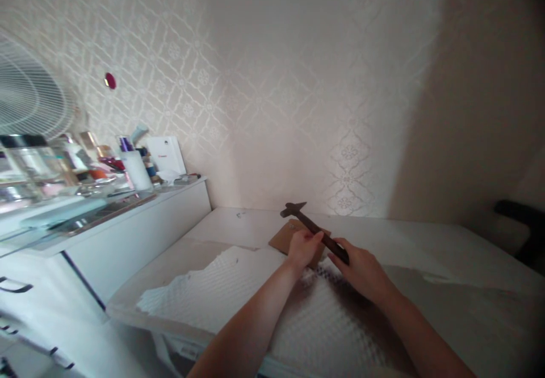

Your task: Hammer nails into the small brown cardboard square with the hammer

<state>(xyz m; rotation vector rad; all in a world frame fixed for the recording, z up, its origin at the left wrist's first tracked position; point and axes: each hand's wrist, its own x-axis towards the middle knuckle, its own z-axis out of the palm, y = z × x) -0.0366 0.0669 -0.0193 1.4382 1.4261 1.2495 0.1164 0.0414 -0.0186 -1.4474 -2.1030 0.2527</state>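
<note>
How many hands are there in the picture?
2. The right hand holds the bottom end of the hammer; the left hand is by the hammer's middle, at the brown board.

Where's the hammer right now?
The hammer is in the head view, just right of centre, its handle end in the right hand, near the brown board.

Hammer point(309, 223) in right hand point(361, 265)

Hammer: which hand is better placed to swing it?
Right, likely: the right hand grips the handle near its end; the left hand is nearer the hammer head, over the brown board.
</note>
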